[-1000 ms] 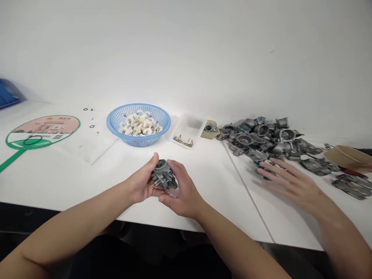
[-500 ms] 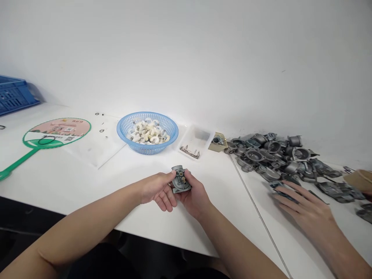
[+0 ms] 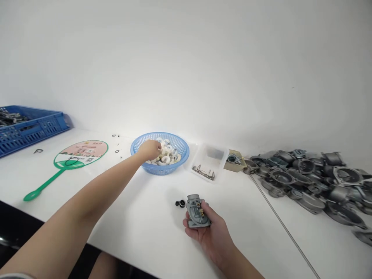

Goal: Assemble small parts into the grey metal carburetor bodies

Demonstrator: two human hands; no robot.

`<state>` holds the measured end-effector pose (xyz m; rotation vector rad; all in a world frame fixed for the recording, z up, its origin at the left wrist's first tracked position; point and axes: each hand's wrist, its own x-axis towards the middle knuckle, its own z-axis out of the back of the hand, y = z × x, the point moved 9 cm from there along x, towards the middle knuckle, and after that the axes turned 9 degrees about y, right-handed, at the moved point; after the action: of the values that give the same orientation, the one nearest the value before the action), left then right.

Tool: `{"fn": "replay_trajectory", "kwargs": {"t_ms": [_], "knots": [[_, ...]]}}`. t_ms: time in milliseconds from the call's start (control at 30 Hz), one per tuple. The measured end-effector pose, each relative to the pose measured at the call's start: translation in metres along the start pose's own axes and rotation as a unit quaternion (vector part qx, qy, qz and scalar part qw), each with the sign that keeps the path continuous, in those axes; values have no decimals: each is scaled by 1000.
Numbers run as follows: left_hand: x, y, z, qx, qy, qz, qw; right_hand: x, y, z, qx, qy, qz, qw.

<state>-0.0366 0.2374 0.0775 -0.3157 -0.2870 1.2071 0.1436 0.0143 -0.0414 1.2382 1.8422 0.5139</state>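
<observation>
The white work surface [image 3: 151, 232] ends at a front edge running across the lower left, beneath the left forearm. A thin metal strip [image 3: 283, 226] crosses it right of the right hand. Open room remains around the right hand and in front of the basket.

The left hand [image 3: 149, 150] reaches over the rim of one round blue plastic mesh basket [image 3: 159, 169], its fingers [image 3: 158, 147] curled down and touching the white ring-shaped parts [image 3: 170, 157] inside; any grip cannot be confirmed. The right hand [image 3: 213, 234] lies palm up, its fingers [image 3: 207, 217] partly closed, holding one grey die-cast carburetor body [image 3: 197, 211] with brass fittings.

One small black round fitting [image 3: 180, 203] rests just beside that body. One clear plastic tray [image 3: 207, 162] stands right of the basket. Beyond it lies a heap of grey metal castings [image 3: 316, 186], too many to count.
</observation>
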Motion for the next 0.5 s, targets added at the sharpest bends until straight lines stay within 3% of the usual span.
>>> {"fn": "replay_trajectory", "kwargs": {"t_ms": [100, 233, 500], "knots": [[18, -18, -26, 66, 95, -56, 992, 1, -2, 2, -2, 4, 4, 1000], [22, -36, -50, 136, 175, -108, 969, 2, -3, 1, -25, 24, 7, 999], [24, -43, -63, 154, 218, -125, 956, 1, -4, -1, -36, 32, 19, 999]]}}
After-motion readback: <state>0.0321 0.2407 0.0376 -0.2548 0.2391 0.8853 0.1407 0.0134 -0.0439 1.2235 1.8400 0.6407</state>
